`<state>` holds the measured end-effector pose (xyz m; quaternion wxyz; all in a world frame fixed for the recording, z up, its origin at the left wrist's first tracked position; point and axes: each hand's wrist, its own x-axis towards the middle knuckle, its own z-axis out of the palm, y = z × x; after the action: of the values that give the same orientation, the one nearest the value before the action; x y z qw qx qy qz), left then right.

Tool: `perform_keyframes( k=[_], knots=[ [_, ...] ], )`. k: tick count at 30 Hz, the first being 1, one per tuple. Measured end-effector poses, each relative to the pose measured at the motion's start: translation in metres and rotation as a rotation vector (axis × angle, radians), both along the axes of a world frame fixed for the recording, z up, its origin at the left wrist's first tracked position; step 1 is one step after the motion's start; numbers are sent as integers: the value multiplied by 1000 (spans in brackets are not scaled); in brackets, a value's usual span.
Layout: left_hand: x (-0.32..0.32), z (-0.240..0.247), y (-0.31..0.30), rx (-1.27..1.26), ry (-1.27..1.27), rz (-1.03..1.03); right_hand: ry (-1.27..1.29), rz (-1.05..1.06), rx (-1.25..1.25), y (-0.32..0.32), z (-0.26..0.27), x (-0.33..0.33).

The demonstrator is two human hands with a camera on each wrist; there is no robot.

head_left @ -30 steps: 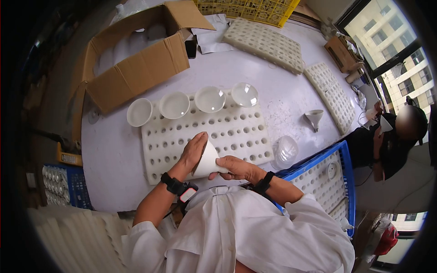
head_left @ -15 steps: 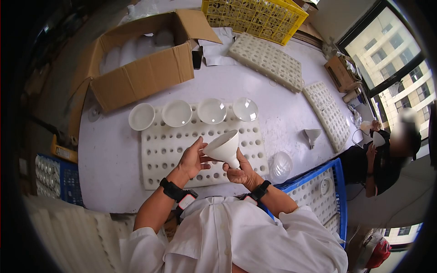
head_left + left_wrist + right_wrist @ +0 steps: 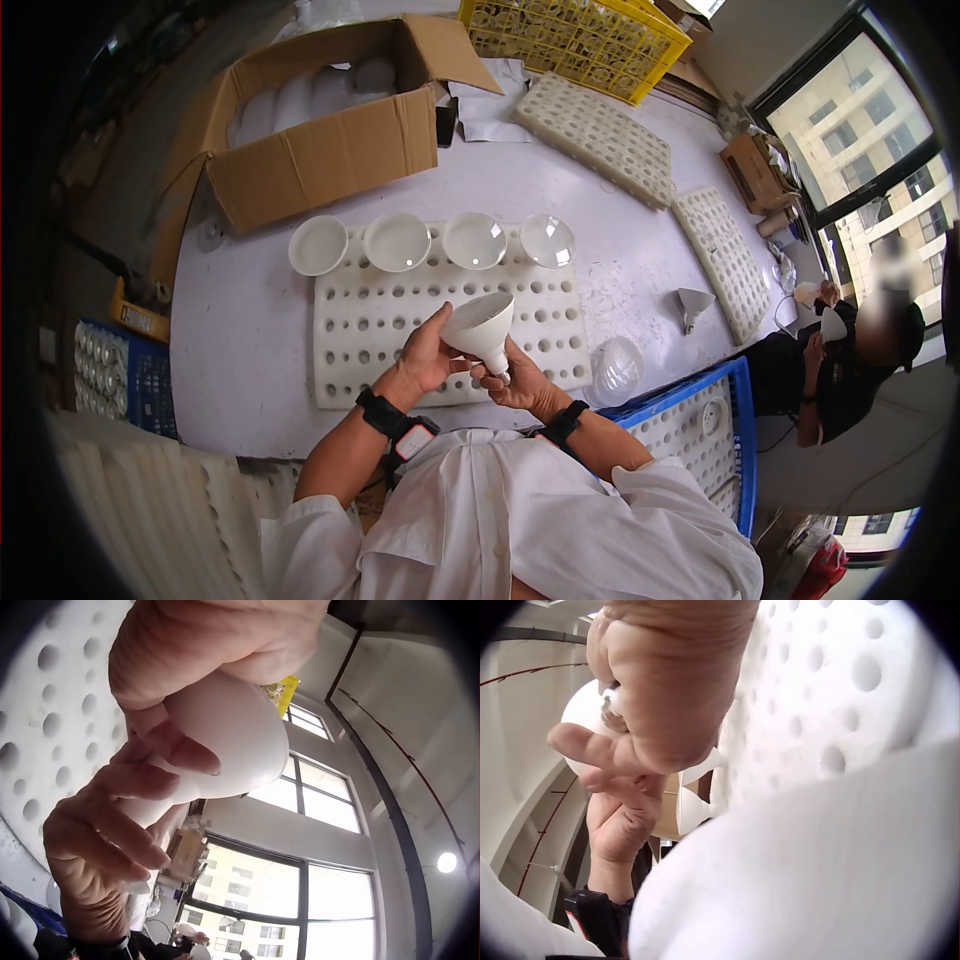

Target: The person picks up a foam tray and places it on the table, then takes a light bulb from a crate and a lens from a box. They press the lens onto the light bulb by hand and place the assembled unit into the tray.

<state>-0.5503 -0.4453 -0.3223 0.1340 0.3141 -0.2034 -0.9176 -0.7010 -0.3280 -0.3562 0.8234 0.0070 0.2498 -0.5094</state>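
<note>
A white cone-shaped lamp housing [image 3: 480, 328] is held over the foam tray, wide mouth up and tilted toward the left. My left hand [image 3: 424, 356] cups its wide side, the thumb up by the rim and fingers underneath. Around the narrow neck curl the fingers of my right hand [image 3: 518, 378]. In the left wrist view, left fingertips lie against the smooth side of the housing [image 3: 232, 735]. The right wrist view shows the base end poking out beside the right hand [image 3: 671, 697]. Several glossy-topped lamps [image 3: 474, 241] stand in a row along the far edge of the foam tray [image 3: 360, 300].
A cardboard box [image 3: 330, 150] holds white domed pieces at the far left. Beside the tray sit clear plastic covers [image 3: 616, 370] and another lamp housing [image 3: 692, 308]. A blue crate [image 3: 745, 430] stands at right, near another person [image 3: 850, 370]. More foam trays [image 3: 600, 138] lie behind.
The housing has turned from mouth facing left and down to mouth up. Both hands shifted their hold, the left opening away and then closing in again on its side.
</note>
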Motion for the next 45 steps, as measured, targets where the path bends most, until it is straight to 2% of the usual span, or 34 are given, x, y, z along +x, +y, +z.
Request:
perform_keyframes(
  k=[3,11,18,20,21,23,24,26,28,30,34,36,37,39,40,42,43,45],
  knots=[
    [1,-3,-3,-1,30,47,68,28,38,-4,-2,2],
    [-14,19,0,26,-112,148,104,71,20,-8,-1,7],
    [-21,19,0,-23,-211,79,59,139,50,-5,-10,4],
    [-25,20,6,-201,-243,110,93,133,43,-1,-22,2],
    [-27,23,11,-199,-243,112,127,126,34,-1,-22,3],
    [-31,29,19,-464,-356,222,154,111,53,-3,-20,2],
    [-32,25,21,-462,-354,226,179,92,72,-4,-17,3],
    [-37,11,21,-782,-401,192,154,74,50,-4,-18,4],
    [-40,20,23,-824,-404,195,131,55,28,-4,-22,3],
    [-43,22,24,-944,-521,124,-10,30,22,-4,-29,0],
    [-47,9,26,-1010,-552,138,-33,0,50,-2,-41,-3],
    [-43,2,26,-1055,-481,132,45,-45,-82,-4,-44,-5],
    [-39,-2,25,-1057,-485,138,43,-38,-86,-6,-42,-7],
    [-25,-12,22,-915,-142,190,357,-234,41,-8,-30,-9],
    [-16,-18,19,-917,-152,191,447,-221,-4,-9,-11,-6],
    [1,-27,16,-577,65,189,232,-45,-140,5,-13,-28],
    [10,-11,16,-421,116,203,221,-45,-139,5,3,-27],
    [19,-17,13,-454,90,213,70,27,-303,-1,35,-25]
  ],
)
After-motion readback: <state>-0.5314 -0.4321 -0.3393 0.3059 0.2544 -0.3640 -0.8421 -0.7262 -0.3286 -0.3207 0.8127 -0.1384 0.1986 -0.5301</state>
